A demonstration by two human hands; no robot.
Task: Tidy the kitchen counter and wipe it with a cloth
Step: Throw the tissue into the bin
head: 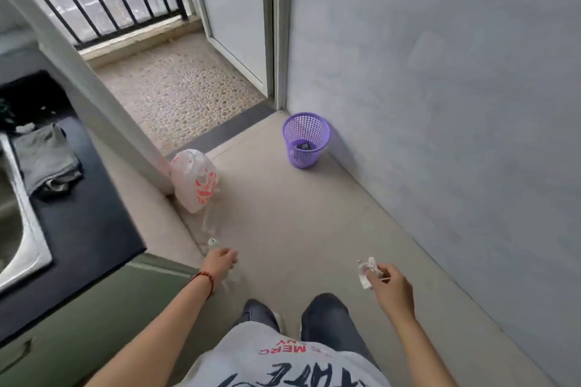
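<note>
The fingers of the right hand (391,284) pinch a crumpled white wrapper (366,272) together with a thin stick. The left hand (221,259) curls around a clear plastic bottle (217,253) that is blurred; only its cap shows well. Both pieces of rubbish hang over the floor, well apart from the purple mesh bin (305,140) near the wall. In my judgement, a throw from here could miss the bin, because the wrapper is light and the opening is small. The grey cloth (45,159) lies on the dark counter (81,223), beside the steel sink (22,229).
</note>
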